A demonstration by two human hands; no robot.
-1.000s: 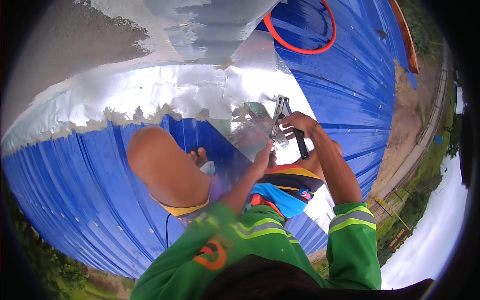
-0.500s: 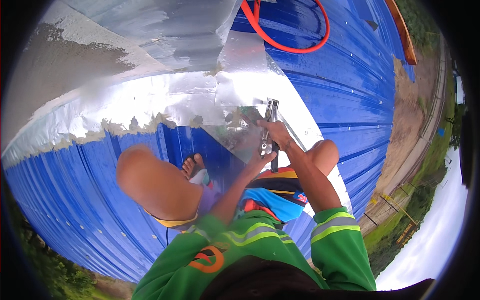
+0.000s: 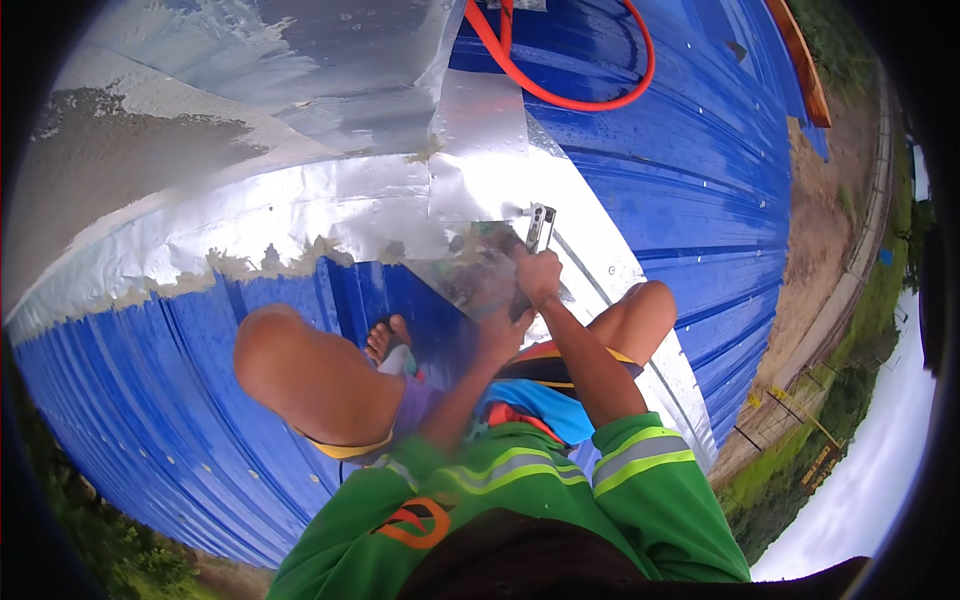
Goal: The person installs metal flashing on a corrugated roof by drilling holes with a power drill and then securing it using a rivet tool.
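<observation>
A: Where is the tool being now, please?

B: The silver hand tool (image 3: 541, 228) is staying in the two hands, in front of the body. Its head is pointing away from the person, over the shiny metal sheet (image 3: 580, 205).

A: And what are the fingers doing?

B: The right hand (image 3: 538, 277) is wrapping around the tool just below its head, and the fingers are clamping on it. The left hand (image 3: 502, 335) is holding lower, with its fingers curling around the dark lower part; this area is looking somewhat hazy.

A: Is the nose of the tool touching the sheet?

B: That I cannot tell.

A: What else are you seeing?

B: Blue roof panels (image 3: 690, 190) are lying on both sides of the sheet. An orange hose (image 3: 590, 103) is making a loop beyond the hands, and a bare foot (image 3: 385, 340) is resting to their left.
</observation>
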